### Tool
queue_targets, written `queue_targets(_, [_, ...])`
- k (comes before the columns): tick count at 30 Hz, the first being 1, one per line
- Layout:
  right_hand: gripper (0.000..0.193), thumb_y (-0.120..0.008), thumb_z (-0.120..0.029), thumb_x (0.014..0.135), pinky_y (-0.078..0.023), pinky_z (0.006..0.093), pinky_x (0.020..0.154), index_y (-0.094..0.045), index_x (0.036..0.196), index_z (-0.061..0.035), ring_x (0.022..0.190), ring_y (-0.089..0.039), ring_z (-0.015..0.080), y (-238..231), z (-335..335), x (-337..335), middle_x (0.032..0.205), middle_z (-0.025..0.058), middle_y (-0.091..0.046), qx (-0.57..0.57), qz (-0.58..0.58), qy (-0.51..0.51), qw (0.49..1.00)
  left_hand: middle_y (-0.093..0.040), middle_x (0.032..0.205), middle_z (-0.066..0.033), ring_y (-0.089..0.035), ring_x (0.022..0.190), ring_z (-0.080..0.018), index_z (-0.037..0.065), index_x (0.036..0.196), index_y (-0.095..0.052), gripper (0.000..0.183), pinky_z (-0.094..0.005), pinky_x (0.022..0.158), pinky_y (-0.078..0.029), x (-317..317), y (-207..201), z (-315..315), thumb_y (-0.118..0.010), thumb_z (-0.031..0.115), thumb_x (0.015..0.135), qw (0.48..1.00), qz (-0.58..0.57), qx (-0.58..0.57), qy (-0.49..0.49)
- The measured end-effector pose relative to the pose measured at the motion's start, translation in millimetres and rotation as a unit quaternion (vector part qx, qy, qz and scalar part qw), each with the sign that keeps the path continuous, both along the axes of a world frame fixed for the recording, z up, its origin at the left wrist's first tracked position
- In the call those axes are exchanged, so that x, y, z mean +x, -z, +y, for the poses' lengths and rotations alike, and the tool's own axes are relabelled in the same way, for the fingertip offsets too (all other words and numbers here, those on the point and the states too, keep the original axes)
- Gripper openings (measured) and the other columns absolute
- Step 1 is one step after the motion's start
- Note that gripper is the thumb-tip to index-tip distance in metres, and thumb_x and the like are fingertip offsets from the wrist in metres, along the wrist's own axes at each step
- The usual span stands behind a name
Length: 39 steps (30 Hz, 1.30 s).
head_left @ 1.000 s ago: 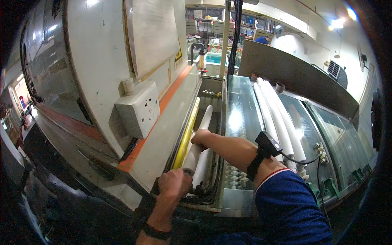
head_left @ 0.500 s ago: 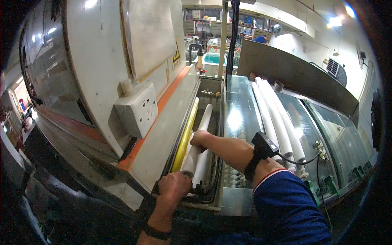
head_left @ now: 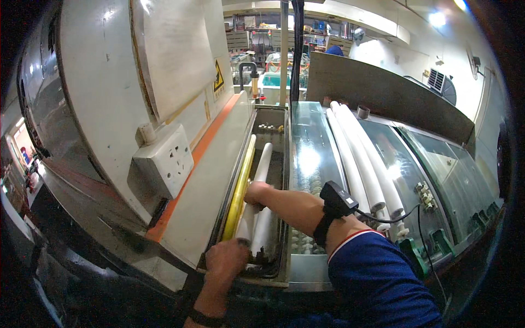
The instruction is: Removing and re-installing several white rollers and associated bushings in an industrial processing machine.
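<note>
A long white roller (head_left: 263,164) lies lengthwise in a narrow open tank (head_left: 278,218). My right hand (head_left: 256,194) is closed round its middle from above. At the roller's near end, my left hand (head_left: 225,257) is closed on the end, its fingertips partly hidden. Close along the left side of this roller runs a yellow roller (head_left: 240,191). Another white roller (head_left: 262,232) shows to the right of it, lower in the tank and partly covered by my right hand and forearm.
Several white rollers (head_left: 367,164) lie on glass covers (head_left: 309,136) to the right. A white panel with a socket box (head_left: 164,161) stands left of the tank. A strap-mounted black device (head_left: 339,198) with a cable sits on my right forearm. A grey board (head_left: 388,90) rises behind the covers.
The whole scene has shifted a little to the left in the view. Both hands stay on the white roller, which has barely moved relative to the tank.
</note>
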State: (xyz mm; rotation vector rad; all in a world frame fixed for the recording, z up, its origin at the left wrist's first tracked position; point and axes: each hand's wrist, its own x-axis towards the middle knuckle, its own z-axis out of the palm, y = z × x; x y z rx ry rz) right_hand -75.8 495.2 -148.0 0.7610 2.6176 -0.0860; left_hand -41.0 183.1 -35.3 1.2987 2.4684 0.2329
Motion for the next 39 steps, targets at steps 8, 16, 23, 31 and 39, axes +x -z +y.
queue_targets(8, [0.035, -0.056, -0.023, 0.093, -0.057, 0.0441, 0.086, -0.066, 0.123, -0.0067, 0.105, -0.068, 0.0304, -9.5, -5.4, -6.6, 0.12, 0.015, -0.068, -0.025, -0.036, -0.011, 0.999, -0.071, 0.1, -0.0251, -0.07, 0.096, -0.0421, 0.001, 0.097, -0.073, 0.038, -0.0523, 0.087, -0.054, -4.9, 10.9, 0.3, -0.057, 0.034, 0.089, 0.999, 0.013, 0.013, 0.029])
queue_targets(16, [0.031, -0.078, -0.02, 0.076, -0.059, 0.0449, 0.078, -0.075, 0.104, -0.0095, 0.089, -0.072, 0.0259, 4.5, -5.7, -11.2, 0.1, 0.0104, -0.075, 0.043, -0.061, -0.069, 0.995, -0.071, 0.097, -0.0246, -0.07, 0.092, -0.0417, 0.001, 0.094, -0.073, 0.038, -0.0522, 0.084, -0.055, -7.6, 13.6, -4.6, -0.056, 0.035, 0.09, 0.999, 0.024, 0.016, 0.028])
queue_targets(23, [0.036, -0.076, -0.02, 0.077, -0.058, 0.0409, 0.084, -0.073, 0.111, -0.0095, 0.097, -0.072, 0.0273, -24.7, -11.8, 4.6, 0.11, 0.0117, -0.073, -0.004, 0.014, 0.091, 0.996, -0.071, 0.097, -0.0249, -0.07, 0.093, -0.042, 0.001, 0.096, -0.073, 0.038, -0.0523, 0.085, -0.055, -0.2, 13.1, 3.3, -0.054, 0.033, 0.09, 0.999, 0.028, 0.025, 0.03])
queue_targets(31, [0.024, -0.07, -0.026, 0.082, -0.058, 0.0387, 0.079, -0.074, 0.098, -0.008, 0.088, -0.071, 0.0243, -21.7, -9.4, -14.8, 0.1, 0.0106, -0.073, -0.078, 0.062, 0.137, 0.986, -0.072, 0.1, -0.0207, -0.07, 0.094, -0.0404, 0.006, 0.099, -0.074, 0.031, -0.0516, 0.085, -0.055, -19.9, 33.9, 9.5, -0.057, 0.03, 0.088, 0.997, 0.013, 0.012, 0.079])
queue_targets(39, [0.023, -0.073, -0.028, 0.077, -0.058, 0.0407, 0.078, -0.076, 0.091, -0.0092, 0.085, -0.072, 0.0262, -54.5, 1.9, 25.0, 0.093, 0.0113, -0.074, 0.145, -0.098, -0.099, 0.979, -0.073, 0.101, -0.0154, -0.072, 0.094, -0.0352, 0.013, 0.101, -0.075, 0.023, -0.0476, 0.084, -0.057, 6.8, 48.3, 33.5, -0.058, 0.018, 0.087, 0.993, -0.001, 0.079, 0.091])
